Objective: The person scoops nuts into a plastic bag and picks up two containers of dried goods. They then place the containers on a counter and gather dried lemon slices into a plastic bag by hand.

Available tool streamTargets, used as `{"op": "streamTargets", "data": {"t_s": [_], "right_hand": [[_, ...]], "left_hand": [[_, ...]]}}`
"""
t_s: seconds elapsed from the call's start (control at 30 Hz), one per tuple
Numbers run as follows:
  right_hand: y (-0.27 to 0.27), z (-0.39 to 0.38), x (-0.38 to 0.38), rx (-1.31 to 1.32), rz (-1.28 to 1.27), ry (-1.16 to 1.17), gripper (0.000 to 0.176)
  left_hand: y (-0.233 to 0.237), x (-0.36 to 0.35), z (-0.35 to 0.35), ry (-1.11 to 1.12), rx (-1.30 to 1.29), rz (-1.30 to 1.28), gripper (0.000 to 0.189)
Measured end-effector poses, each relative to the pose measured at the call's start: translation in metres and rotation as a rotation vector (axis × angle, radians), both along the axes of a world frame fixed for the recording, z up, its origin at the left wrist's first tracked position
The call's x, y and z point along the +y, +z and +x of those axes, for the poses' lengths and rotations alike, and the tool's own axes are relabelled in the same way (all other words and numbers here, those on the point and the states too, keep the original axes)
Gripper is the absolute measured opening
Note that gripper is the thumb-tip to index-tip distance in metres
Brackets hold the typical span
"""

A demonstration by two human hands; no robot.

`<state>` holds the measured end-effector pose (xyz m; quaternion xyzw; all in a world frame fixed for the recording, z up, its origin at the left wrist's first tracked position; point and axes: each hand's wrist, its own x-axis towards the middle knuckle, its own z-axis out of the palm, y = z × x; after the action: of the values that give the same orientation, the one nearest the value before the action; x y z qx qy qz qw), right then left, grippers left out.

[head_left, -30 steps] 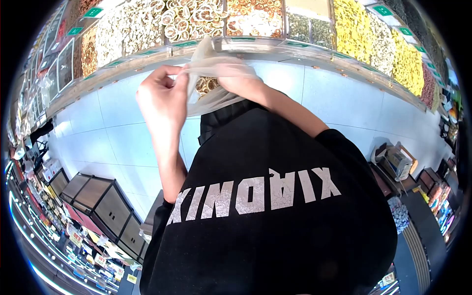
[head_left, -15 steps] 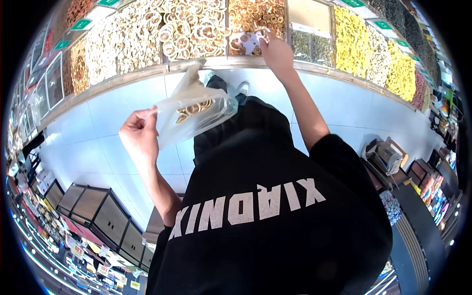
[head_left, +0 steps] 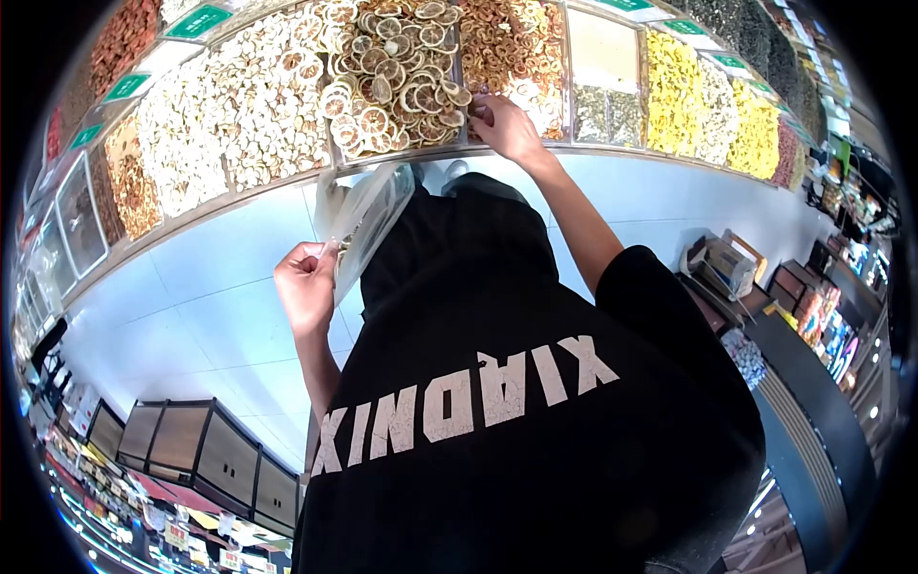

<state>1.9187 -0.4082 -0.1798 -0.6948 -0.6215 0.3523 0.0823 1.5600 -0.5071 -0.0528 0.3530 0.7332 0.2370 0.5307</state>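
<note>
My left hand (head_left: 306, 282) pinches the edge of a clear plastic bag (head_left: 368, 225) that has a few dried slices in it, and holds it up in front of my chest. My right hand (head_left: 502, 124) reaches up to the display bins. Its fingers curl over dried orange slices (head_left: 507, 57) at the front rim of that bin. The neighbouring bin of dried lemon slices (head_left: 397, 72) lies just left of that hand. The bag's mouth points up toward the bins' front edge.
A long row of open bins holds pale dried slices (head_left: 239, 105), green-grey dried goods (head_left: 602, 110) and yellow dried flowers (head_left: 679, 81), with green price tags (head_left: 196, 21). A light tiled floor (head_left: 191, 306) lies below. Dark cabinets (head_left: 201, 450) stand lower left, a scale counter (head_left: 727, 268) at right.
Both hands worked the bag's mouth a second ago. My right hand then let go and rose to the orange-slice bin. The left hand keeps the bag, now turned edge-on.
</note>
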Motion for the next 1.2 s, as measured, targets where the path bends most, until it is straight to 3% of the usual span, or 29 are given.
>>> {"op": "streamTargets", "data": {"t_s": [0.07,0.17,0.4,0.5,0.57,0.63,0.67,0.77,0.8,0.83,0.9,0.97,1.03,1.2], "right_hand": [[0.001,-0.006,0.002,-0.100,-0.007,0.057,0.039],[-0.006,-0.005,-0.001,-0.067,-0.024,0.003,0.027],[0.000,-0.007,-0.021,-0.048,0.430,-0.234,0.019],[0.015,-0.018,-0.014,0.048,0.471,-0.383,0.018],[0.020,-0.032,-0.005,0.362,0.424,-0.391,0.029],[0.063,-0.045,0.010,0.582,-0.004,-0.358,0.031],[0.065,-0.051,0.017,0.674,0.050,-0.383,0.033],[0.038,-0.027,0.037,0.487,0.083,-0.436,0.029],[0.031,-0.019,0.046,0.393,0.210,-0.410,0.023],[0.026,-0.010,0.053,0.368,0.137,-0.478,0.029],[0.019,-0.015,0.074,0.298,0.401,-0.343,0.034],[0.013,-0.019,0.096,0.153,0.404,-0.236,0.039],[-0.015,-0.027,0.114,-0.011,0.581,-0.152,0.040],[-0.018,-0.044,0.125,0.087,0.590,-0.064,0.037]], "left_hand": [[-0.004,0.009,-0.008,-0.041,-0.013,-0.036,0.017],[-0.005,0.021,-0.014,-0.090,-0.021,-0.085,0.017],[-0.014,0.025,-0.028,-0.070,-0.041,-0.139,0.016],[-0.014,0.027,-0.031,-0.066,-0.037,-0.148,0.017],[-0.015,0.027,-0.032,-0.048,-0.053,-0.146,0.017],[-0.014,0.027,-0.034,-0.035,-0.059,-0.124,0.017],[-0.013,0.027,-0.035,-0.028,-0.061,-0.111,0.017],[-0.012,0.023,-0.036,-0.011,-0.026,-0.112,0.017],[-0.012,0.021,-0.037,-0.008,-0.002,-0.127,0.017],[-0.013,0.020,-0.038,-0.008,-0.007,-0.118,0.017],[-0.014,0.015,-0.038,-0.009,-0.018,-0.104,0.016],[-0.018,0.010,-0.039,-0.042,-0.004,-0.073,0.016],[-0.016,0.009,-0.038,-0.056,0.021,-0.049,0.016],[0.000,-0.004,-0.026,-0.012,0.091,-0.002,0.015]]}}
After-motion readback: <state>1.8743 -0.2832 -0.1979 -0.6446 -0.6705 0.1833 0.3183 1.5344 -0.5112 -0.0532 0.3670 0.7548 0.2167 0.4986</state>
